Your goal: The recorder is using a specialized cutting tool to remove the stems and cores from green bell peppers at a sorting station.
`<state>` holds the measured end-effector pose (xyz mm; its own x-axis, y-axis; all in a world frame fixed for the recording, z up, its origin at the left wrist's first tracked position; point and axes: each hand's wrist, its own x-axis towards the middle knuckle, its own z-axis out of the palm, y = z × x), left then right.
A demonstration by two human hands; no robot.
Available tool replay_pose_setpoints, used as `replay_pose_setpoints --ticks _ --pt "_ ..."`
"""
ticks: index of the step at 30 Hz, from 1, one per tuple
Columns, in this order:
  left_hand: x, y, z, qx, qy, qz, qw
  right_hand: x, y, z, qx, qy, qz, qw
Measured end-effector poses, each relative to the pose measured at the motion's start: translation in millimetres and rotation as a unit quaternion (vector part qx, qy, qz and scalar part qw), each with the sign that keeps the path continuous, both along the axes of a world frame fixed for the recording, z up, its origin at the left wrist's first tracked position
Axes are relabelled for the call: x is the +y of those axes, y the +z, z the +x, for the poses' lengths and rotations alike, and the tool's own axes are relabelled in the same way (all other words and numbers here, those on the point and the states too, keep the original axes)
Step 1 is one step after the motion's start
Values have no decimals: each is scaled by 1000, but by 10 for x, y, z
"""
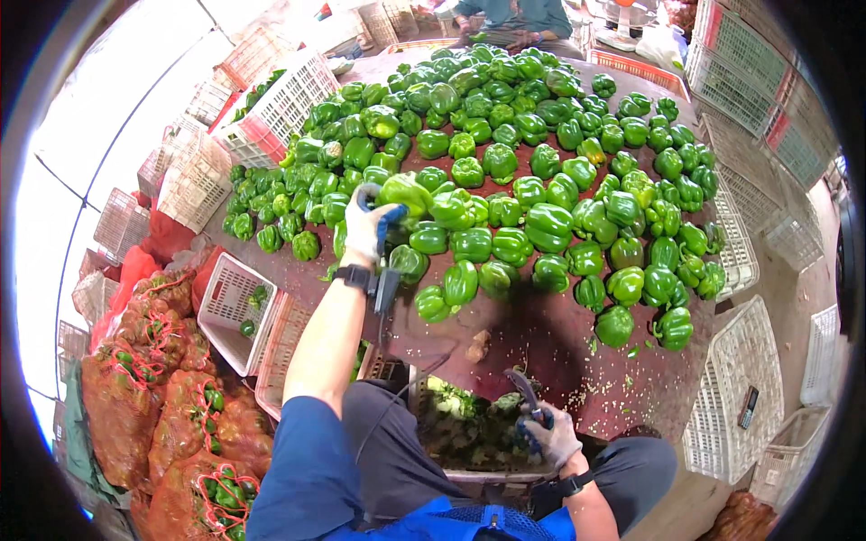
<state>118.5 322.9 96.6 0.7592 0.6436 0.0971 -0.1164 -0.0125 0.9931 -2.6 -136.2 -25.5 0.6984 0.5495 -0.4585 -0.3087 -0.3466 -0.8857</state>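
Note:
My left hand (365, 230), in a white and blue work glove, reaches out over the table. Its fingers are closed on a pale green bell pepper (404, 193) at the near-left side of the pile. Close to my lap, my right hand (554, 436) wears a similar glove and grips a knife (522, 388) with a dark, curved blade. Green bell peppers (550, 227) are heaped and spread over the reddish table (663, 388). Below its near edge, between my legs, is a container of green and pale trimmings (469, 401).
At left stand full red mesh sacks (171, 406) and a white crate (236, 311) with a few peppers. Plastic crates line the right, one (735, 397) with a dark handset-like object (748, 408). Another person (519, 18) sits across the table. Small pale bits (622, 374) are scattered near me.

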Motion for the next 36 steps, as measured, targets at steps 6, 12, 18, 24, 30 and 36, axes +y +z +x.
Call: replay_pose_setpoints --ticks 6,12,18,24,30,36 --pt "-719 -702 -775 127 -269 55 953 70 168 30 -2 -140 185 973" --pt "-2371 -747 -1169 268 -360 -372 813 50 214 87 -22 -206 219 953" --pt "-2735 -1198 -1484 190 -226 180 938 -150 63 81 160 -261 221 926" --pt "-2928 -965 -1557 182 -200 347 898 -190 -49 60 -36 -167 119 978" --pt "-2931 -1043 -1448 159 -170 409 882 -213 86 16 -278 -123 2 953" --pt "-2918 -1012 -1361 157 -174 439 868 -242 114 29 -327 -113 -52 937"
